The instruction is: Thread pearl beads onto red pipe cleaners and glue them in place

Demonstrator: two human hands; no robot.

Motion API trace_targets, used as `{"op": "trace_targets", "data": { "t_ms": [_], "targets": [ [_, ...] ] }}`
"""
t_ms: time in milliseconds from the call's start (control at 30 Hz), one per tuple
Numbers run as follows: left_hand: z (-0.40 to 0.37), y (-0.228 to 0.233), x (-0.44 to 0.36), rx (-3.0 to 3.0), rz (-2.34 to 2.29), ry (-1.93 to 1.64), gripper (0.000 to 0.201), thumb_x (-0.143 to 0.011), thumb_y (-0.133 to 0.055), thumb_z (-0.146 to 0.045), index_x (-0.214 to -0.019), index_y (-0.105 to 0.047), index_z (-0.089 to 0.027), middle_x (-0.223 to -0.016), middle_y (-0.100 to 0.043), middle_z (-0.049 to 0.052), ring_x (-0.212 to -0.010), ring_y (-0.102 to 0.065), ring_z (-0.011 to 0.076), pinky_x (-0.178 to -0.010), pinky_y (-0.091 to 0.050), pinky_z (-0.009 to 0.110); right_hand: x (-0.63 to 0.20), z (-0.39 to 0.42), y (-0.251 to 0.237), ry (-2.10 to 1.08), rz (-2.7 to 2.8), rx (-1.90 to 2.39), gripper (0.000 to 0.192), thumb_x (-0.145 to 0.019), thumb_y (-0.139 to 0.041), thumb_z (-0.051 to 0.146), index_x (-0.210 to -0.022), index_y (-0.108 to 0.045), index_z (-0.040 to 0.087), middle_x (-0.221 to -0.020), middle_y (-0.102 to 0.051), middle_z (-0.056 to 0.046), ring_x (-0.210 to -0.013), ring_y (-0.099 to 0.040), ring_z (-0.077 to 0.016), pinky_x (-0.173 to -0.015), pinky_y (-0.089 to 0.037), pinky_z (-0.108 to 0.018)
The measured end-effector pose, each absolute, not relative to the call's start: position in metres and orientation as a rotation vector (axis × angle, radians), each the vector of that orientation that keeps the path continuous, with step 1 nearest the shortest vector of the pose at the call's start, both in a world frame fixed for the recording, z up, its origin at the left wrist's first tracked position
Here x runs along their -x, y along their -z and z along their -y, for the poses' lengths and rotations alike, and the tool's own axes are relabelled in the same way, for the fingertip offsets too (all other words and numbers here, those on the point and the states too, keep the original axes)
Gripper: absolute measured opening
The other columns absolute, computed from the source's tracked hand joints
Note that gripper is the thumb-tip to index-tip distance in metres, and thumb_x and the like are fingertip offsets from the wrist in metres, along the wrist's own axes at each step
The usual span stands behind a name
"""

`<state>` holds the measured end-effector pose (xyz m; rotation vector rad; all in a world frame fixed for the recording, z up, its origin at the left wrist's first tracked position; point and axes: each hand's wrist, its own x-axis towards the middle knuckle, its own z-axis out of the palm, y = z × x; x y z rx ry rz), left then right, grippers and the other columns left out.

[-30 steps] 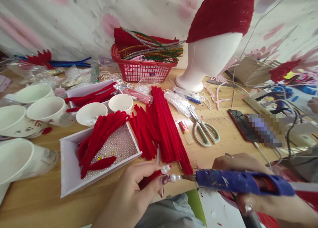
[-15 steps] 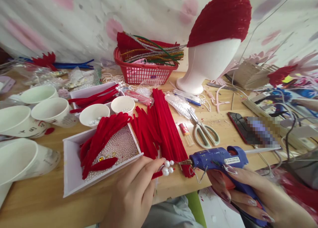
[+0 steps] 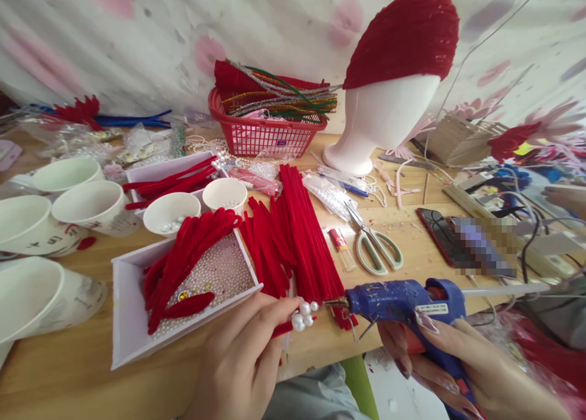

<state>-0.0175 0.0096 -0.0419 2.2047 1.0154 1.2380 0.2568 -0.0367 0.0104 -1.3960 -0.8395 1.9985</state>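
Between thumb and fingers, my left hand (image 3: 242, 347) pinches a short red pipe cleaner (image 3: 281, 329) with a cluster of white pearl beads (image 3: 304, 315) at its end. My right hand (image 3: 462, 353) is wrapped around the handle of a blue hot glue gun (image 3: 403, 301). The gun's metal nozzle points left and sits close beside the beads; whether it touches them I cannot tell. Behind the nozzle lie long red pipe cleaners (image 3: 309, 237) in a bundle. A white box (image 3: 137, 347) left of my left hand holds looped red pipe cleaners (image 3: 192, 243) and many tiny pearls.
Paper cups (image 3: 91, 206) stand at the left. Farther back are a red basket (image 3: 270, 136) of pipe cleaners and a white mannequin head (image 3: 384, 115) with a red cap. Scissors (image 3: 376, 249), a glue tube (image 3: 341, 246), a phone (image 3: 434, 231) and cables lie to the right.
The beads and the glue gun's nozzle have shifted slightly left in view. The gun's rear has tilted a little lower. Both hands keep their holds.
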Motion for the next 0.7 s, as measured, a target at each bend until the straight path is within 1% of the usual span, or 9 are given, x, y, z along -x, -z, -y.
{"op": "trace_targets", "data": {
  "t_ms": [133,200,300,400,500,600,700],
  "targets": [
    [-0.010,0.041,0.018,-2.201,-1.041,-1.246,0.039,-0.094,-0.048,0.001,-0.119,-0.065,-0.022,-0.099,-0.077,0.003,-0.091,-0.074,0.0124,-0.084,-0.058,0.019,-0.259,0.042,-0.001,-1.955,0.838,1.357,0.060,-0.083,-0.063,0.076,-0.077,-0.068,0.016,-0.044,-0.037,0.010,-0.026,-0.018,-0.0024,-0.026,-0.017,-0.017],
    [-0.010,0.041,0.018,-2.197,-1.038,-1.248,0.040,-0.093,-0.048,0.002,-0.119,-0.065,-0.023,-0.100,-0.076,0.003,-0.091,-0.074,0.0121,-0.084,-0.058,0.018,-0.259,0.044,0.001,-1.930,0.805,1.351,0.060,-0.082,-0.064,0.076,-0.075,-0.067,0.016,-0.043,-0.037,0.010,-0.025,-0.019,-0.0023,-0.026,-0.016,-0.017],
    [-0.010,0.041,0.016,-2.180,-1.020,-1.244,0.041,-0.093,-0.047,0.002,-0.120,-0.065,-0.023,-0.100,-0.076,0.003,-0.090,-0.074,0.0123,-0.082,-0.059,0.019,-0.259,0.044,0.000,-1.956,0.789,1.326,0.057,-0.083,-0.066,0.073,-0.073,-0.064,0.017,-0.045,-0.039,0.010,-0.027,-0.019,-0.0011,-0.028,-0.020,-0.016],
    [-0.009,0.042,0.015,-2.181,-1.037,-1.235,0.041,-0.093,-0.047,0.002,-0.120,-0.065,-0.023,-0.100,-0.077,0.003,-0.091,-0.074,0.0137,-0.082,-0.060,0.021,-0.259,0.041,-0.005,-2.005,0.818,1.309,0.056,-0.083,-0.067,0.073,-0.075,-0.061,0.018,-0.046,-0.039,0.010,-0.030,-0.020,-0.0014,-0.031,-0.025,-0.016],
    [-0.009,0.042,0.016,-2.194,-1.034,-1.235,0.038,-0.094,-0.048,-0.001,-0.120,-0.065,-0.023,-0.101,-0.077,0.004,-0.092,-0.074,0.0147,-0.083,-0.060,0.022,-0.259,0.038,-0.008,-2.021,0.836,1.323,0.058,-0.080,-0.067,0.076,-0.074,-0.056,0.020,-0.047,-0.040,0.010,-0.032,-0.017,-0.0025,-0.031,-0.025,-0.017],
    [-0.010,0.041,0.017,-2.208,-1.017,-1.246,0.038,-0.094,-0.047,-0.001,-0.120,-0.066,-0.022,-0.101,-0.077,0.004,-0.093,-0.074,0.0134,-0.083,-0.060,0.020,-0.259,0.036,-0.010,-2.016,0.874,1.350,0.059,-0.081,-0.064,0.078,-0.073,-0.057,0.020,-0.046,-0.038,0.010,-0.029,-0.017,-0.0028,-0.030,-0.024,-0.019],
    [-0.012,0.038,0.016,-2.214,-0.992,-1.283,0.039,-0.094,-0.045,0.002,-0.118,-0.066,-0.020,-0.099,-0.077,0.003,-0.090,-0.074,0.0113,-0.082,-0.059,0.017,-0.260,0.036,-0.011,-2.004,0.948,1.414,0.063,-0.081,-0.060,0.081,-0.075,-0.063,0.018,-0.046,-0.038,0.008,-0.029,-0.021,-0.0037,-0.030,-0.023,-0.020]
  ]
}}
